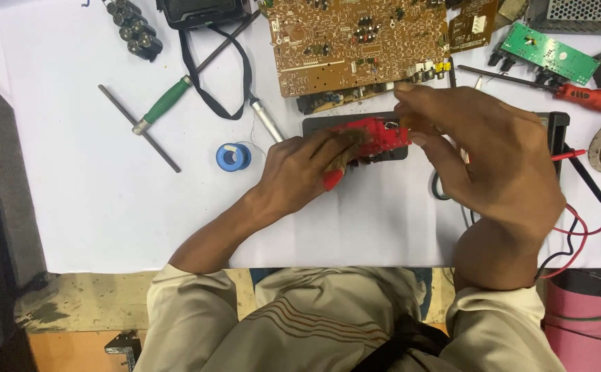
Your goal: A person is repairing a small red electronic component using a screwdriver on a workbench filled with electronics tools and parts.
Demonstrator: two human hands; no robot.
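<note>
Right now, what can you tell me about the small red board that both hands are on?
The red board is a small, flat circuit board, bright red, with a few small parts on its top face. It lies roughly level over a dark rectangular panel on the white table, just below a large brown circuit board. The left hand grips its left end, and the right hand pinches its right edge with its fingers. Much of it is hidden by both hands.
</note>
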